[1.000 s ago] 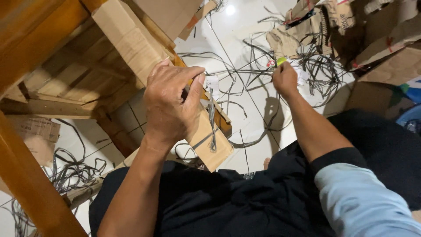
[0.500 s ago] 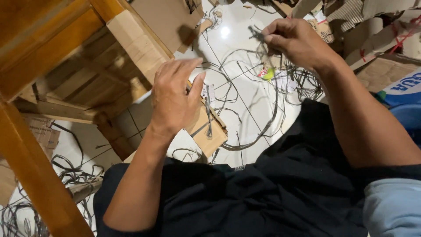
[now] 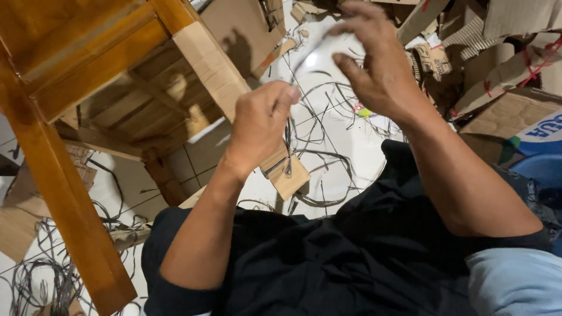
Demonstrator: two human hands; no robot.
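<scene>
Big brown wooden frame (image 3: 52, 175) at left, white tiled floor (image 3: 333, 146) littered with dark strap loops (image 3: 328, 169). Right hand (image 3: 374, 64) has risen from the floor pile since a second ago, pinching a thin pale strip (image 3: 310, 52), probably strapping, blurred. Left hand (image 3: 260, 120) fisted on a tan cardboard strip (image 3: 234, 88).

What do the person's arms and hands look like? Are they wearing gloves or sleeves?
No gloves: both the left hand and the right hand are bare, with no rings or watch showing. Both forearms are bare too. The person wears dark black clothing, and a light blue piece of cloth shows near the right elbow.
</scene>
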